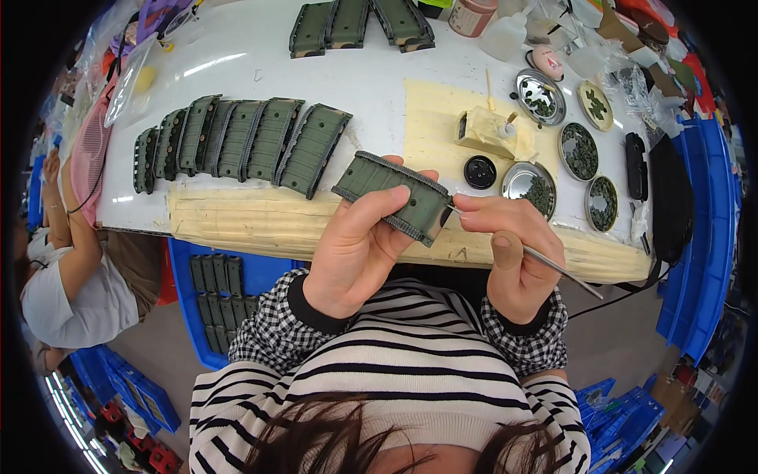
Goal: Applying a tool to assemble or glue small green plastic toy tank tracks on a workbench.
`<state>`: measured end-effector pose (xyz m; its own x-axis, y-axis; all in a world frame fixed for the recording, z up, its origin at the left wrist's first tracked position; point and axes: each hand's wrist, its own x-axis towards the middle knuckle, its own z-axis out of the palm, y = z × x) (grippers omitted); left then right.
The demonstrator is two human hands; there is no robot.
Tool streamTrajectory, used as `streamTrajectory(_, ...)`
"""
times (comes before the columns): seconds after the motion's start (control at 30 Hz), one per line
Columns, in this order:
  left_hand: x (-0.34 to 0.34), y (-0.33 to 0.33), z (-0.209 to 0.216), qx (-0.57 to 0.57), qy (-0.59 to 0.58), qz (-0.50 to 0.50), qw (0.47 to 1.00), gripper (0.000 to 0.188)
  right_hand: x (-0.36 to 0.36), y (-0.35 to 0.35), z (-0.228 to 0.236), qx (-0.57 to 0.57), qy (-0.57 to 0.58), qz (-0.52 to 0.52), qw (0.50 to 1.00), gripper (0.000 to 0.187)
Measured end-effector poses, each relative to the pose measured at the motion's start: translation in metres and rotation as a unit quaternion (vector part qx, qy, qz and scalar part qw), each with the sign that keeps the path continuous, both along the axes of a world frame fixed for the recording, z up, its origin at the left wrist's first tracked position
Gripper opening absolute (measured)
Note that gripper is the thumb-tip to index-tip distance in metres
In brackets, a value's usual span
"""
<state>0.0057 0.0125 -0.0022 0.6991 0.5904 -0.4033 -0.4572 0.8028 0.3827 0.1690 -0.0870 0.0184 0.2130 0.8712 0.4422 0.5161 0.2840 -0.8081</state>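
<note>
My left hand (351,253) grips a green, slightly curved, magazine-shaped plastic piece (387,192) with ridged dark edges, its thumb pressed on the face. My right hand (521,249) pinches a thin metal rod-like tool (562,271). The tool's tip meets the right end of the piece, near a brownish patch; the fingers partly hide the contact. To the left on the table stands a row of similar green pieces (316,146). Round metal dishes (510,180) holding small dark green bits sit to the right of my hands.
A cream padded strip (253,215) runs along the white table's (260,47) near edge. Further back are more green pieces (347,24), a taped block (482,134) and a black round lid (479,171). A blue bin (183,316) stands below left; another person (79,292) sits at left.
</note>
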Motion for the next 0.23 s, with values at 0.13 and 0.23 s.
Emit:
streamTrajectory(0.13, -0.0029, 0.0006, 0.0004, -0.012, -0.004, -0.016, 1.0, 0.036, -0.0007, -0.0015, -0.004, 0.042, -0.014, 0.026, 0.999, 0.016)
streamTrajectory(0.23, -0.0019, 0.0019, 0.0031, -0.028, -0.004, -0.025, 0.999, 0.038, -0.0001, -0.0074, 0.0024, 0.014, -0.022, 0.041, 0.999, 0.019)
